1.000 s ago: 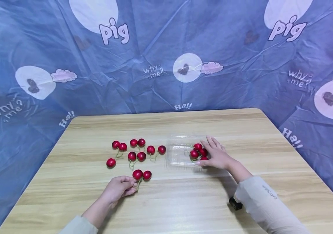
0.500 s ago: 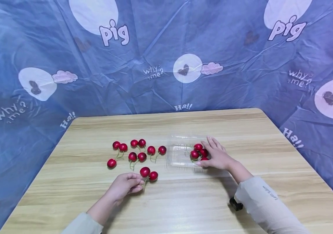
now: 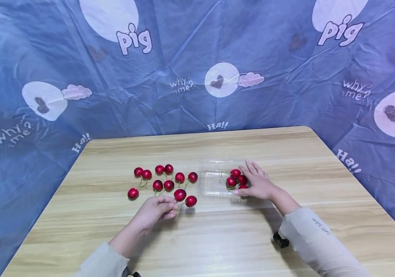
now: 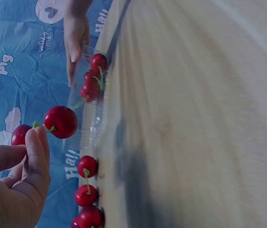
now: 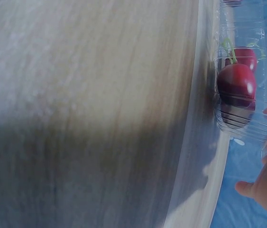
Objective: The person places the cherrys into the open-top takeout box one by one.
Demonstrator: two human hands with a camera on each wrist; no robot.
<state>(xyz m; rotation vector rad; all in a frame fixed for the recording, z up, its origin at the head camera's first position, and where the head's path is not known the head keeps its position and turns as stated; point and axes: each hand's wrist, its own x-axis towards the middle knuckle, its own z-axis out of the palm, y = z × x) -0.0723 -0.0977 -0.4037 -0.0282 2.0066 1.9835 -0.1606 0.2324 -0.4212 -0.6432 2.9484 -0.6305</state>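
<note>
My left hand (image 3: 154, 212) pinches the green stems of a pair of red cherries (image 3: 180, 195) between thumb and fingertips. The left wrist view shows this pair of cherries (image 4: 60, 122) raised off the table, one fruit partly behind the fingers. To the right lies a clear plastic box (image 3: 214, 177) holding several cherries (image 3: 231, 182) at its right end. My right hand (image 3: 259, 185) rests at that end, its fingers extended along the far side and the thumb near the front rim. It partly covers one cherry inside. In the right wrist view, the thumb stands apart below the box (image 5: 247, 121).
Left of the box, several more stemmed cherries (image 3: 157, 185) lie on the wooden table (image 3: 225, 234), mostly in pairs. A single cherry (image 3: 133, 193) sits at their near left. Blue printed cloth (image 3: 169, 107) hangs behind the table and along both sides.
My left hand has moved right and slightly away from me with the pinched cherries, now closer to the box. The right hand has stayed at the box's right end.
</note>
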